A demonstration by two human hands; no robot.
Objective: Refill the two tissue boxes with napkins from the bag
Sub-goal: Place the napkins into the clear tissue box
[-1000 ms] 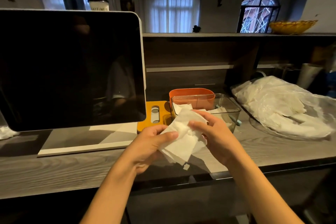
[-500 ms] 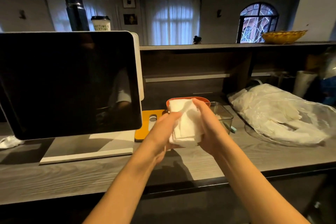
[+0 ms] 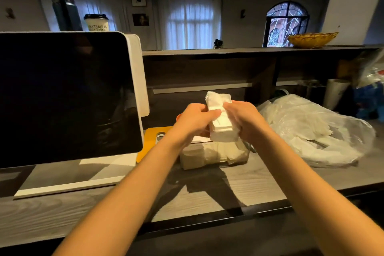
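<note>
Napkins (image 3: 220,119) between both hands, above clear tissue box (image 3: 214,155)

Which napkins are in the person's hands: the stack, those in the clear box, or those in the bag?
The stack of napkins, gripped between left hand and right hand.

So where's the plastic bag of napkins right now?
In the head view the plastic bag lies on the counter at the right, just beyond the right hand, right of the clear tissue box.

Napkin stack (image 3: 221,122) now squared between hands (image 3: 220,120)
</note>
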